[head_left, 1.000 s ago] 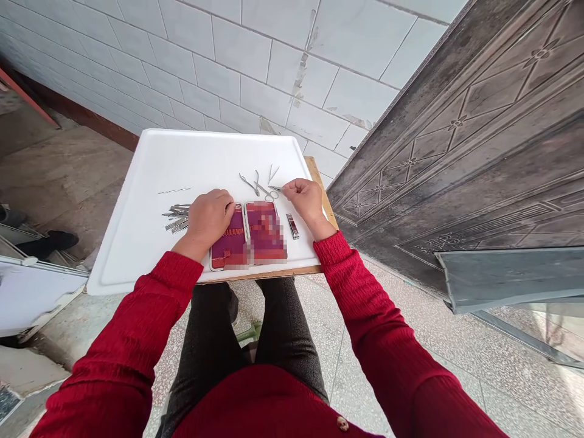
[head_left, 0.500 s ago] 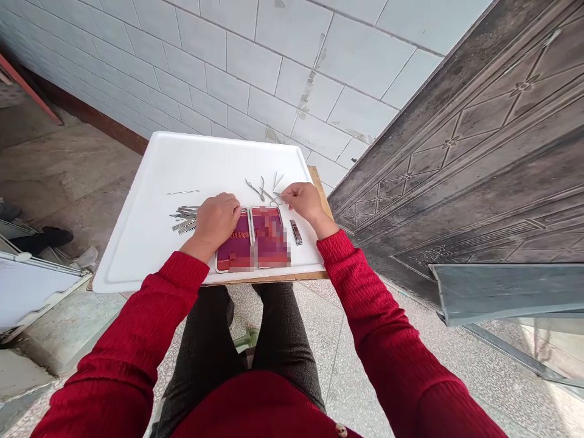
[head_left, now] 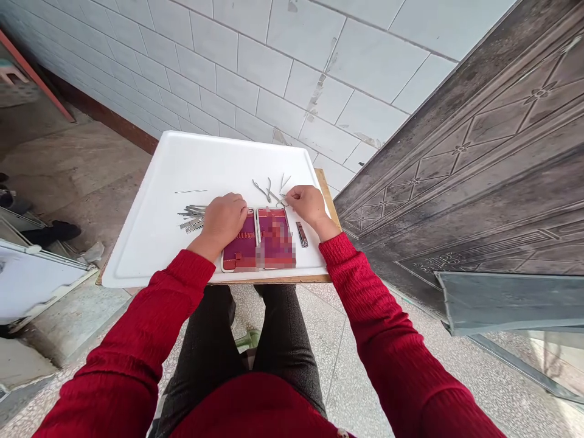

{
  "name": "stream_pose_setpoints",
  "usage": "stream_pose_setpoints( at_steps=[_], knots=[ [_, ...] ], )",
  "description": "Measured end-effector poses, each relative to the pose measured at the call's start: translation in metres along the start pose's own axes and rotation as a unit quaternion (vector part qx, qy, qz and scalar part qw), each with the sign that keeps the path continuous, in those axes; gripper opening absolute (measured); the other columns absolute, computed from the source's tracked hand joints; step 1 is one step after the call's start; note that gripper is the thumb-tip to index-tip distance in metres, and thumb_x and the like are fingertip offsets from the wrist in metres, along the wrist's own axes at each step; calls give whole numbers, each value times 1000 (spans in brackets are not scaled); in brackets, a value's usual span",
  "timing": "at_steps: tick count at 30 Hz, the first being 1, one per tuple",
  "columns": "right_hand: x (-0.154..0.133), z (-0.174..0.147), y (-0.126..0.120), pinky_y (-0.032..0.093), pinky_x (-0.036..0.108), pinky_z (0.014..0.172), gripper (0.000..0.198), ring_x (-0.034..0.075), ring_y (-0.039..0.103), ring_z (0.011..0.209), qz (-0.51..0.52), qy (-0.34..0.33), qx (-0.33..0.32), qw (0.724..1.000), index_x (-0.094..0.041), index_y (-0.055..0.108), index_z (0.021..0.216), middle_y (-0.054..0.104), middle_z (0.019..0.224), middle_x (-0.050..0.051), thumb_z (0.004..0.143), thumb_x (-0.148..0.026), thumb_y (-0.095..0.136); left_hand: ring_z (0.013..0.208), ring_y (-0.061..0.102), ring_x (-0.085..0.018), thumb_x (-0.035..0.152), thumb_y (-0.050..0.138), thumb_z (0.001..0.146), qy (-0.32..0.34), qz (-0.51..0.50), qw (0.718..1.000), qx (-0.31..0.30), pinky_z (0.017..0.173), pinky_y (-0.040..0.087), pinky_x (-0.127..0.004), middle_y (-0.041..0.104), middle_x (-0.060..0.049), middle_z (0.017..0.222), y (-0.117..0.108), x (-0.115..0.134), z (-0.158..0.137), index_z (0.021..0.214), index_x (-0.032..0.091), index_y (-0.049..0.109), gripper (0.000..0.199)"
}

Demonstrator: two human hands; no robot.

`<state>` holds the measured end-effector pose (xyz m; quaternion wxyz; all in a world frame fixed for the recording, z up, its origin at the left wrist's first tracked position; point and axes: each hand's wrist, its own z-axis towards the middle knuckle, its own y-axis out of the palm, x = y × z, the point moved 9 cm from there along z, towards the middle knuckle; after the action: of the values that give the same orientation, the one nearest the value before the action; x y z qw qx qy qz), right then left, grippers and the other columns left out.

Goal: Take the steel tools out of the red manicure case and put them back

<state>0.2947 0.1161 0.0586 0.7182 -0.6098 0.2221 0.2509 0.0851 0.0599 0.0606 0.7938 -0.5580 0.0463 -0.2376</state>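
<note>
An open manicure case (head_left: 239,248) with a purple-red lining and a row of loops lies on the white board. My left hand (head_left: 224,218) rests over its upper left edge, fingers together and curled against it. Beyond the case's right half, my right hand (head_left: 306,204) is closed in a pinch at the finger loops of small scissors (head_left: 279,202); what sits between the fingertips is too small to make out. Cuticle nippers (head_left: 263,191) and tweezers (head_left: 284,181) lie just past them. A nail clipper (head_left: 302,235) is right of the case.
Several thin metal pieces (head_left: 192,213) lie in a pile left of my left hand, partly covered by it. A slim twisted rod (head_left: 190,191) is behind them. The white board (head_left: 137,243) stands by a tiled wall (head_left: 274,79), with a dark patterned panel (head_left: 433,164) at the right.
The whole view has shifted slightly, so the board appears a little further right. Both hands keep nearly the same places over the case and by the scissors.
</note>
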Motion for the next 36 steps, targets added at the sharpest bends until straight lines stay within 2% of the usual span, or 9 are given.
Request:
stream_pose_setpoints(
  at_steps=[6, 12, 16, 21, 25, 31, 34, 36],
  knots=[
    [-21, 0, 11, 40, 28, 62, 15, 16, 62, 67, -29, -37, -24, 999, -19, 72, 70, 73, 75, 2, 82, -16, 63, 88, 64, -27, 21, 45, 101, 0, 8, 1000, 0, 72, 43, -39, 72, -10, 94, 0, 0, 1, 85, 19, 68, 28],
    [-46, 10, 31, 43, 32, 68, 18, 23, 66, 79, -159, -42, -41, 986, -20, 73, 77, 75, 82, 8, 87, -35, 72, 88, 64, -28, 22, 45, 101, 7, 6, 1000, -1, 74, 44, -41, 72, -10, 94, 0, 1, 1, 86, 18, 69, 28],
    [-54, 16, 44, 46, 35, 75, 17, 28, 68, 89, -220, -38, -49, 973, -17, 74, 90, 76, 95, 15, 89, -34, 71, 88, 65, -27, 21, 45, 102, 11, 14, 1000, 0, 75, 44, -41, 72, -10, 96, 0, 2, 0, 87, 18, 69, 29],
    [-54, 13, 48, 47, 33, 76, 18, 24, 67, 92, -192, -57, -39, 979, -19, 73, 105, 75, 104, 10, 94, -23, 60, 89, 65, -27, 20, 46, 101, 13, 14, 1000, 2, 75, 45, -40, 73, -10, 95, 1, 2, 0, 88, 17, 70, 28],
    [-56, 13, 52, 45, 31, 72, 17, 22, 65, 92, -181, -75, -46, 980, -19, 74, 94, 74, 107, 8, 93, -20, 57, 89, 65, -27, 20, 46, 101, 8, 4, 1000, 6, 76, 46, -40, 73, -10, 95, 1, 1, 0, 88, 17, 70, 28],
    [-52, 17, 50, 40, 30, 67, 16, 20, 61, 80, -146, -90, -32, 985, -17, 71, 84, 73, 94, 8, 91, -15, 57, 95, 67, -29, 21, 46, 101, 1, -20, 1000, 1, 82, 49, -42, 74, -11, 99, 3, -1, 1, 90, 17, 72, 28],
    [-44, 17, 45, 39, 29, 67, 13, 18, 60, 76, -70, -89, -31, 993, -18, 69, 83, 72, 87, 5, 90, -17, 58, 108, 67, -30, 22, 49, 100, -11, -49, 998, 31, 92, 50, -43, 74, -13, 120, -2, -3, 1, 112, 17, 72, 26],
    [-44, 15, 40, 39, 28, 67, 11, 17, 58, 73, -22, -106, -29, 994, -18, 67, 82, 70, 84, 3, 90, -19, 59, 118, 65, -31, 24, 53, 99, -40, -75, 995, 55, 99, 49, -44, 69, -13, 136, -8, -7, 0, 132, 17, 65, 35]
  ],
)
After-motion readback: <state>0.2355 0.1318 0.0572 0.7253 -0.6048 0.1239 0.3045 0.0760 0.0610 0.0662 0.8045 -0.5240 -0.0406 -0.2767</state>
